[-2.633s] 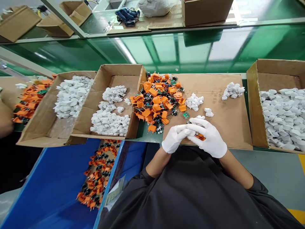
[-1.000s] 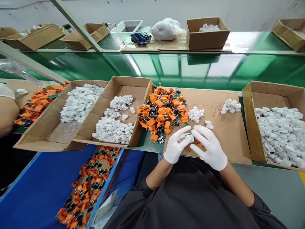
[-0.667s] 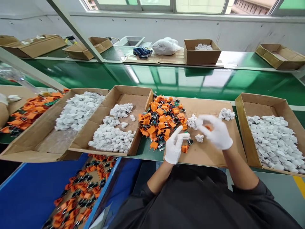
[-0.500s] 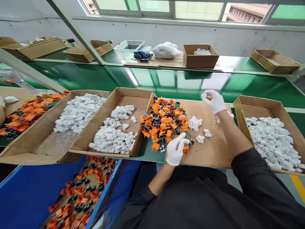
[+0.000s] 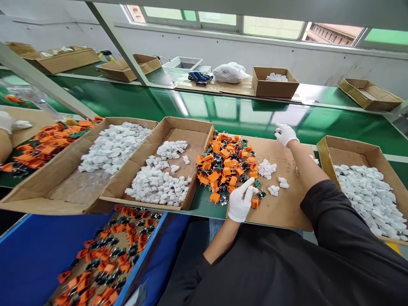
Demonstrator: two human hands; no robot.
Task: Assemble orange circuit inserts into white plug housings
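My left hand [image 5: 240, 204], in a white glove, hovers over the near right edge of a heap of orange plug housings with small circuit boards [image 5: 228, 163]. Its thumb and fingertips come close together; what lies between them I cannot make out. An orange housing [image 5: 255, 203] and a small circuit board [image 5: 261, 194] lie beside these fingertips. My right hand [image 5: 286, 134], also gloved, reaches over the far edge of the cardboard sheet [image 5: 287, 208] at the green belt. Its fingers are apart and I see nothing in them. Small clusters of white pieces [image 5: 267, 168] lie between the hands.
Cardboard boxes of white pieces stand to the left [image 5: 178, 206] and right [image 5: 328, 159]. Below on the left is a blue bin [image 5: 28, 255] with orange parts. Behind the green belt [image 5: 229, 112], a shelf carries boxes and a white bag [image 5: 230, 73]. Another person's hand [image 5: 5, 123] shows far left.
My right hand has gone from curled fingers around something small to spread fingers, near the belt edge. My left hand keeps its pose. The whole view has shifted slightly.
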